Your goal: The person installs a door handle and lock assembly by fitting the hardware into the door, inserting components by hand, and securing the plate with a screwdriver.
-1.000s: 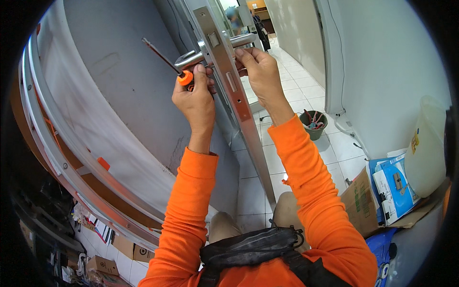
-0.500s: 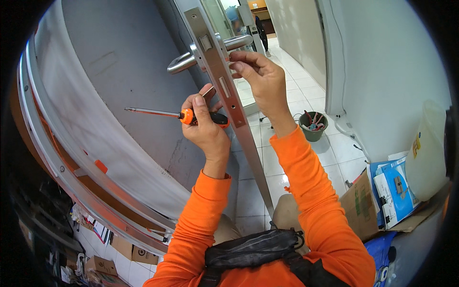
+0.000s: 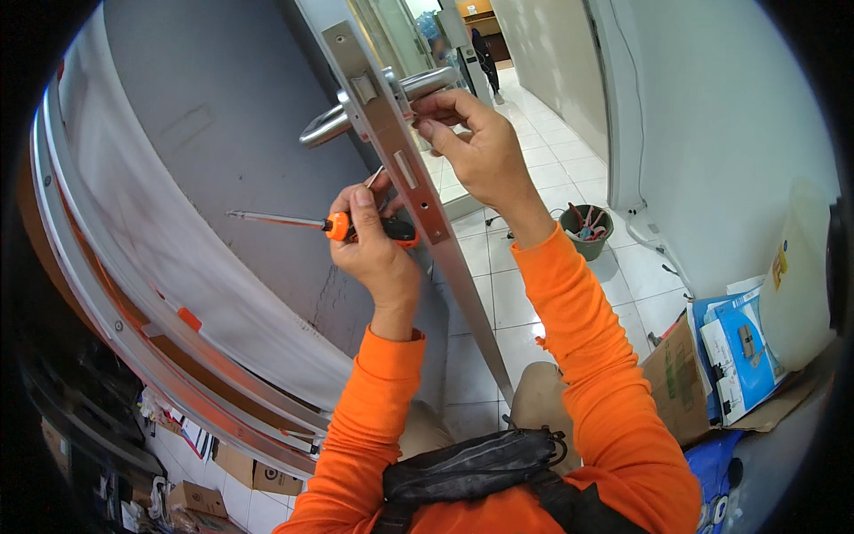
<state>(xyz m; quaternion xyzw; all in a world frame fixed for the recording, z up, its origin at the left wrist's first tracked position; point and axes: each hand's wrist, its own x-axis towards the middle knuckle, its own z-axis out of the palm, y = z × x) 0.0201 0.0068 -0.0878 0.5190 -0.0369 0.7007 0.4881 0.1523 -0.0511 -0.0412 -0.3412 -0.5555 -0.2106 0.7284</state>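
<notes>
A door stands edge-on in front of me, with a metal lock faceplate (image 3: pixel 411 182) set in its edge. Lever handles stick out on both sides: the left lever (image 3: pixel 325 127) and the right lever (image 3: pixel 429 83). My left hand (image 3: pixel 378 254) is closed around a screwdriver (image 3: pixel 341 226) with an orange and black handle, its shaft pointing left. A thin metal piece (image 3: pixel 374 177) shows between that hand's fingertips, beside the door's left face. My right hand (image 3: pixel 485 151) pinches at the door's right face, just below the right lever. What lies in its fingertips is mostly hidden.
A green bucket (image 3: pixel 585 233) holding tools stands on the tiled floor beyond the door. At right, a cardboard box (image 3: pixel 678 378) holds blue packages (image 3: pixel 738 347). A curved metal-framed structure (image 3: pixel 107 294) runs along the left. A black pouch (image 3: pixel 471 463) sits at my waist.
The door edge and levers have shifted slightly left and down in view. Both hands have moved along with them, keeping nearly the same grips.
</notes>
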